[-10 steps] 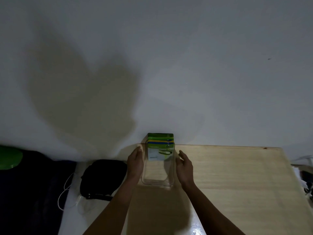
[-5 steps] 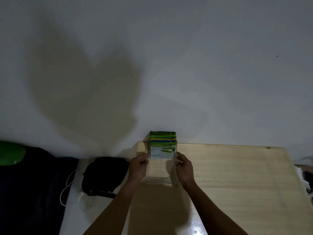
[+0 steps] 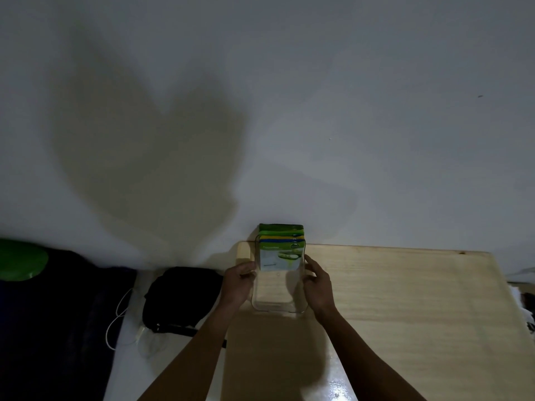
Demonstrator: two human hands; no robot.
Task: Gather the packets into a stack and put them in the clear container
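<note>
A stack of packets [image 3: 280, 250] with green, yellow and blue tops stands upright in the far end of the clear container [image 3: 278, 305], leaning toward the wall. The container rests on the wooden table [image 3: 405, 308] at its far left corner. My left hand [image 3: 238, 282] presses against the container's left wall, fingers curled on it. My right hand [image 3: 317, 283] grips the right wall, thumb near the front packet. The near half of the container holds nothing.
A black bag [image 3: 181, 296] lies left of the table on a white surface, with a white cable [image 3: 117, 322] beside it. A green round object [image 3: 21, 263] sits at the far left on dark cloth. The white wall rises right behind the table.
Both hands have closed in from beside the container onto its side walls. The view has shifted slightly, so the container sits a little further right.
</note>
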